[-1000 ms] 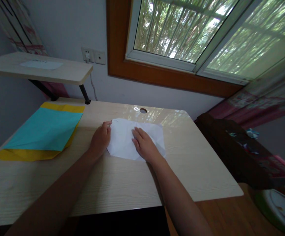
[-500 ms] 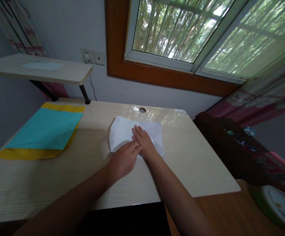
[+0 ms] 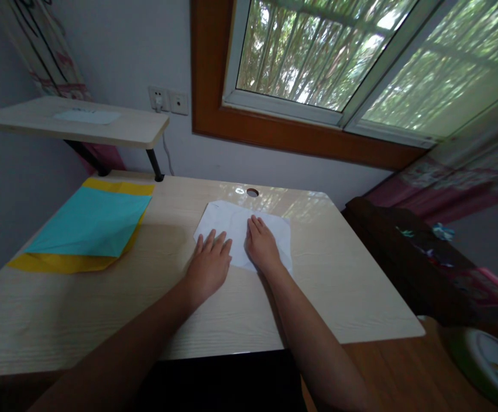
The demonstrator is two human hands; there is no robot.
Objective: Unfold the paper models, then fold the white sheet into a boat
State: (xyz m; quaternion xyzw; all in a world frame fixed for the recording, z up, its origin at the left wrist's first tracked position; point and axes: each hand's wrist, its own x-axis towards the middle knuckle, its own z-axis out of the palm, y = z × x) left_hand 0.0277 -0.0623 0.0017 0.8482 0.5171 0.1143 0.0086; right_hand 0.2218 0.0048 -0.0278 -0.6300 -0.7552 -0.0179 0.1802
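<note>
Both hands, left (image 3: 209, 264) and right (image 3: 262, 247), press flat, fingers spread, on the seemingly part-folded white paper (image 3: 231, 223) mid-frame, more folds probably left.

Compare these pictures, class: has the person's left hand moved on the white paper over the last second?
Yes. The left hand has shifted from the white paper's left edge to its near edge, away from the desk's cable hole.

Pale wooden desk (image 3: 240, 309), white paper (image 3: 231, 220), teal sheet (image 3: 90, 220) over yellow sheet (image 3: 60, 263)

Under my hands I see white paper (image 3: 231, 220). Left of them, a turquoise sheet (image 3: 88, 222) lies over a yellow sheet (image 3: 60, 263).
</note>
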